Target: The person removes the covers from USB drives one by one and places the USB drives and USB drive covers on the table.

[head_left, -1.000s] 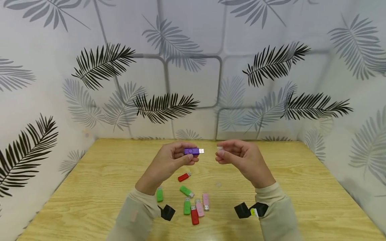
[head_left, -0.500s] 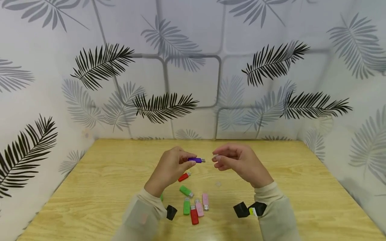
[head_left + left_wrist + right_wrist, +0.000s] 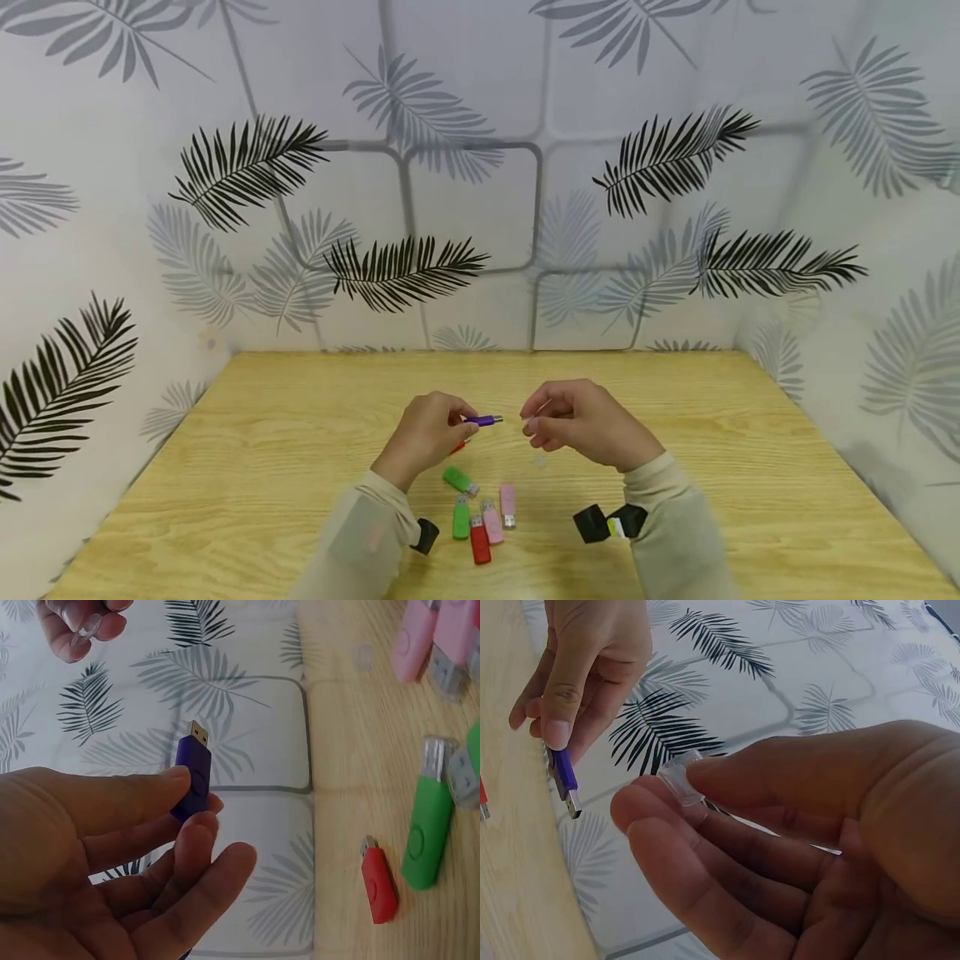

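Note:
Between thumb and fingers, my left hand (image 3: 429, 433) pinches a purple USB flash drive (image 3: 194, 774). Its bare metal plug points toward the right hand. My right hand (image 3: 592, 423) holds a small clear plastic cap (image 3: 681, 778) between thumb and fingertips. Cap and plug are a short gap apart, both above the table. Below the left hand lies a red USB flash drive (image 3: 379, 885), mostly covered by that hand in the head view.
On the wooden table (image 3: 750, 483) several more flash drives lie nearer the front: green (image 3: 461, 518), pink (image 3: 491, 522) and red (image 3: 480, 542). A loose clear cap (image 3: 538, 461) lies to their right. Behind the table rises a leaf-patterned wall covering (image 3: 480, 208).
Both hands have come lower and nearer the front, with the flash drive and cap still held. The left hand has turned the drive edge-on to the head view. The gap between them has narrowed.

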`<state>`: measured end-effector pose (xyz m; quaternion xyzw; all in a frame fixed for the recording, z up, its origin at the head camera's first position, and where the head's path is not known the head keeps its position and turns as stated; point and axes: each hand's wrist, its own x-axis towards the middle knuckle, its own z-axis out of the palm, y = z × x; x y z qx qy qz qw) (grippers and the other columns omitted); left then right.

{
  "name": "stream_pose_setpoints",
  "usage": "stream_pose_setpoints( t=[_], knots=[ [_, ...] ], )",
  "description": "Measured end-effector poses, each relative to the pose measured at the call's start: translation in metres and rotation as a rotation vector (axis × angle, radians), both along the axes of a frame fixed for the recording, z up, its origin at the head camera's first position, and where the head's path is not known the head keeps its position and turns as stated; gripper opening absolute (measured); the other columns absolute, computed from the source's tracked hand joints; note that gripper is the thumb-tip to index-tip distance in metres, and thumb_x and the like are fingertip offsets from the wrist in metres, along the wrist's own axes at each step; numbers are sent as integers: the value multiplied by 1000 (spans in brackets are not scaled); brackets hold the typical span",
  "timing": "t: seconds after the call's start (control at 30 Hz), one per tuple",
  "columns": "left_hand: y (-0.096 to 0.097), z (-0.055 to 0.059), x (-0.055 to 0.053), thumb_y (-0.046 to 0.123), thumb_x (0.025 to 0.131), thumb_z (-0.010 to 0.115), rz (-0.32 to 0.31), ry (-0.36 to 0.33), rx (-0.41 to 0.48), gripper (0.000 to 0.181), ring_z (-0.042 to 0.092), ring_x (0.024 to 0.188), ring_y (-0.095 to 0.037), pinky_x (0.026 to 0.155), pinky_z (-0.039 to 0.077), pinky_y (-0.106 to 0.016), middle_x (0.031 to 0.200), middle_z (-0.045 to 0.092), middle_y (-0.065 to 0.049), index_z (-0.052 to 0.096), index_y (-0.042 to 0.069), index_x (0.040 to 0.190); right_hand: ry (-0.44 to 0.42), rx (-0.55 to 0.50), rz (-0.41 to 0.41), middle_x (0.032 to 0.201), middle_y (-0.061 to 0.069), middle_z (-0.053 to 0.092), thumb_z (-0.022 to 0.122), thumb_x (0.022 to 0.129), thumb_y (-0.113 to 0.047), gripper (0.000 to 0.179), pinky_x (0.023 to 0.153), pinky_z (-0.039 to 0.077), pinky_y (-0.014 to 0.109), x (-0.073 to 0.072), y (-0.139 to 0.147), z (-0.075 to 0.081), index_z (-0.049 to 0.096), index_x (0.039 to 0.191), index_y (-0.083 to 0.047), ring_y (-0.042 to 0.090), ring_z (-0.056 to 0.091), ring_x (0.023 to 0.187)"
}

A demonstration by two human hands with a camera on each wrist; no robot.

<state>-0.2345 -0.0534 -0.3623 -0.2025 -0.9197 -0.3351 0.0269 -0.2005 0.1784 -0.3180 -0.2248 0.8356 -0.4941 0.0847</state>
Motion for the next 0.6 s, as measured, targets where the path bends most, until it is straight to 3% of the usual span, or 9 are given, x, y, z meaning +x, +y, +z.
stream_pose_setpoints(
  t=[0.33,0.47,0.6],
  knots=[
    [-1,-19,-5,16,82,78,65,-39,-162,8,56,63,-12,56,46,-28,74,63,3,71,12,85,-20,121,-94,82,5,70,67,91,-9,9,67,57,36,-11,-4,-20,61,93,-3,18,67,72],
    [-4,-27,-7,17,79,80,80,-46,-252,9,53,65,-14,59,44,-30,76,64,3,71,14,82,5,225,-95,78,1,67,68,89,-9,6,63,53,32,-15,-4,-28,63,88,-8,18,62,67],
    [-5,-32,-10,18,77,82,72,-46,-271,12,54,69,-15,62,45,-33,84,67,1,73,13,83,13,303,-81,75,0,63,69,88,-8,7,60,52,31,-18,-3,-34,63,84,-9,16,58,63]
  ],
)
